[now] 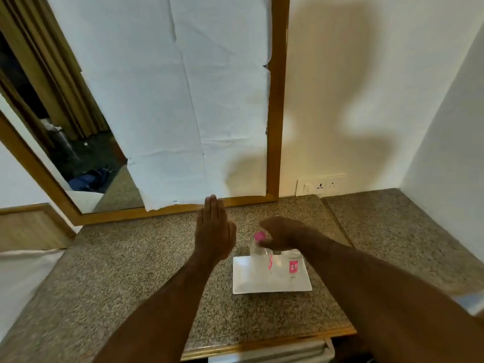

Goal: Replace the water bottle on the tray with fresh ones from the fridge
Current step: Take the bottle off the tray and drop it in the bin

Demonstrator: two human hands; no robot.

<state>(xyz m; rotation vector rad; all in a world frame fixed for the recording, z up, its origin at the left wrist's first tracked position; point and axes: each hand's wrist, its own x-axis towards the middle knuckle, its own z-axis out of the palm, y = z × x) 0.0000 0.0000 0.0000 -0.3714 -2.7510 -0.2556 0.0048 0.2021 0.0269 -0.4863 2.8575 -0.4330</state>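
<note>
Right hand (281,233) curled over the tops of two clear water bottles (262,254), grasp itself hard to tell; left hand (214,231) flat, released, at nine o'clock of them. Bottles upright on white tray (243,279), granite counter (131,258) beneath.

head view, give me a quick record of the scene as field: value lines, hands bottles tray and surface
surface: speckled granite counter
tray: white, rectangular, flat on the counter
bottles: two clear bottles with pink labels standing on the tray; left bottle has a pink cap, right bottle has its top hidden by the hand
left hand: open, fingers straight, holding nothing, left of the tray
right hand: curled over the bottle tops; whether it grips them cannot be told
backdrop: wood-framed mirror mostly covered with white paper
wall: socket plate
</note>
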